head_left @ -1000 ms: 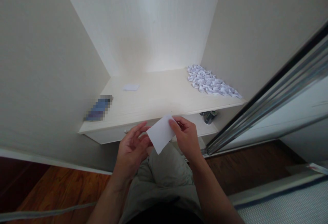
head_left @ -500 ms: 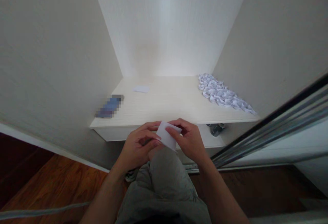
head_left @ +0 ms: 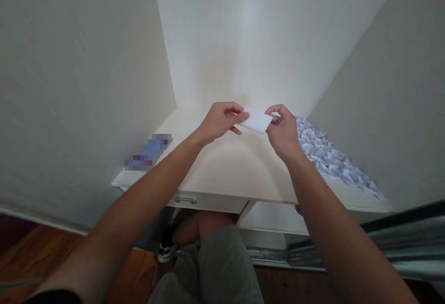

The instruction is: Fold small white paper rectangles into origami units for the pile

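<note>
A small white piece of paper [head_left: 257, 120] is stretched between my hands, raised above the white desk top [head_left: 225, 169]. My left hand [head_left: 222, 121] pinches its left end between thumb and fingers. At the other end, the fingers of my right hand [head_left: 283, 130] are closed on the paper's right edge. Behind my left hand, another white paper [head_left: 193, 127] lies on the desk, mostly covered from view. Many folded white paper pieces [head_left: 333, 155] are heaped along the right side of the desk, partly behind my right forearm.
A blurred-out flat bluish object [head_left: 148, 152] lies at the desk's left edge. Walls close in the desk on the left, back and right. Below the top are a drawer with a metal handle [head_left: 185, 200] and an open shelf [head_left: 274, 216]. My knees are under the front edge.
Both hands have risen and moved forward from over my lap to above the desk, carrying the paper. They are further apart, gripping its opposite ends. The camera view has shifted too.
</note>
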Motion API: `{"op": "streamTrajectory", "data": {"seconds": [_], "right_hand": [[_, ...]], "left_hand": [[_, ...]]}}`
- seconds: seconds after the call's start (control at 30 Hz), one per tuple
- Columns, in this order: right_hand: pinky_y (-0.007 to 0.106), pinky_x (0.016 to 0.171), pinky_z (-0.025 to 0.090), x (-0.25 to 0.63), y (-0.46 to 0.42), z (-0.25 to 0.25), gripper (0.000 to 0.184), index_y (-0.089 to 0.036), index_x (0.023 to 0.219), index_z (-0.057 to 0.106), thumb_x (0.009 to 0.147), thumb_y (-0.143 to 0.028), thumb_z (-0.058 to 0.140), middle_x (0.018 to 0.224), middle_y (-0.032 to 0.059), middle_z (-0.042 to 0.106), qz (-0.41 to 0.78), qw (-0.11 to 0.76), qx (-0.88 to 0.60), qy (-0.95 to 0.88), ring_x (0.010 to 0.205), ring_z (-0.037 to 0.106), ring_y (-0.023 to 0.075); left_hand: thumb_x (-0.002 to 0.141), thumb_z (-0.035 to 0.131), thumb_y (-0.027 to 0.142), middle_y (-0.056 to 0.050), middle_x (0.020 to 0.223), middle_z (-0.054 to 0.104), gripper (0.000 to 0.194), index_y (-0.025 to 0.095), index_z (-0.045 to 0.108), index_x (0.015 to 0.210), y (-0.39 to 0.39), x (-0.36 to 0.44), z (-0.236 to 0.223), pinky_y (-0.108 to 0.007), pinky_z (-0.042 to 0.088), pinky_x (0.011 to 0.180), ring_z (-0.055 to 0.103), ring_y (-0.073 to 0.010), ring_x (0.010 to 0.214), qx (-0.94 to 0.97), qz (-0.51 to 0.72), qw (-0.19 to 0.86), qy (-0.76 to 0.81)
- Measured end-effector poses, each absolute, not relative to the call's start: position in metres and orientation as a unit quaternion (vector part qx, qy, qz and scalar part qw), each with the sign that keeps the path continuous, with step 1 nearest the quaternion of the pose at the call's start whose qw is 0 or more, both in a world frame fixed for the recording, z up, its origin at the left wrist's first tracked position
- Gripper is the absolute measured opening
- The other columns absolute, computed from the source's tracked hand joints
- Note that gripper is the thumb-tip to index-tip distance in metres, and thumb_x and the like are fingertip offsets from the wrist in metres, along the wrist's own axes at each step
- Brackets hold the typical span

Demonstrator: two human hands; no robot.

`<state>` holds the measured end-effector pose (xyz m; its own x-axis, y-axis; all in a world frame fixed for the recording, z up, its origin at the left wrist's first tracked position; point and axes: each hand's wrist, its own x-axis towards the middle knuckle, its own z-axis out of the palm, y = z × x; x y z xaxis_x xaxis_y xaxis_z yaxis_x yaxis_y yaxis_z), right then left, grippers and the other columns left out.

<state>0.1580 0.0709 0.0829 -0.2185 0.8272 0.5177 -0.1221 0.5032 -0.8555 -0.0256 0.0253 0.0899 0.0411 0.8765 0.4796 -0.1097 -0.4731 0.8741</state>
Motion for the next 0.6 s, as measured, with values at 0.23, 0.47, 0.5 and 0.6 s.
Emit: {"op": "streamTrajectory", "data": {"seconds": [0.23, 0.47, 0.5, 0.6], "right_hand": [[0.022, 0.049, 0.039, 0.119, 0.132, 0.023, 0.039, -0.023, 0.077, 0.054, 0.057, -0.027, 0.087, 0.055, -0.0090, 0.060, 0.516, 0.451, -0.302, -0.662, 0.050, 0.055, 0.0101], [0.027, 0.059, 0.052, 0.118, 0.129, -0.003, 0.020, -0.020, 0.079, 0.071, 0.069, -0.030, 0.085, 0.068, -0.0019, 0.070, 0.553, 0.423, -0.313, -0.646, 0.061, 0.062, 0.0130], [0.028, 0.061, 0.055, 0.120, 0.127, -0.003, 0.018, -0.020, 0.081, 0.074, 0.073, -0.034, 0.082, 0.073, -0.0002, 0.072, 0.570, 0.433, -0.309, -0.626, 0.066, 0.065, 0.0142], [0.029, 0.061, 0.059, 0.123, 0.122, -0.004, 0.027, -0.021, 0.076, 0.076, 0.080, -0.047, 0.079, 0.076, 0.0016, 0.072, 0.583, 0.451, -0.306, -0.603, 0.071, 0.067, 0.0161]], "left_hand": [[0.073, 0.087, 0.036, -0.005, 0.084, 0.070, 0.033, 0.011, 0.068, 0.084, 0.059, -0.045, 0.007, -0.025, 0.066, 0.050, 0.069, -0.0158, 0.075, 0.456, 0.664, 0.406, 0.432], [0.077, 0.081, 0.034, -0.005, 0.080, 0.069, 0.025, 0.012, 0.070, 0.083, 0.061, -0.055, -0.023, -0.024, 0.063, 0.041, 0.070, -0.0164, 0.068, 0.448, 0.660, 0.384, 0.465], [0.079, 0.080, 0.034, -0.005, 0.080, 0.069, 0.025, 0.012, 0.071, 0.083, 0.061, -0.054, -0.023, -0.024, 0.064, 0.041, 0.070, -0.0163, 0.068, 0.450, 0.664, 0.375, 0.464], [0.080, 0.080, 0.036, -0.005, 0.083, 0.068, 0.025, 0.013, 0.070, 0.083, 0.059, -0.049, -0.022, -0.024, 0.065, 0.042, 0.070, -0.0169, 0.072, 0.445, 0.673, 0.355, 0.473]]}}
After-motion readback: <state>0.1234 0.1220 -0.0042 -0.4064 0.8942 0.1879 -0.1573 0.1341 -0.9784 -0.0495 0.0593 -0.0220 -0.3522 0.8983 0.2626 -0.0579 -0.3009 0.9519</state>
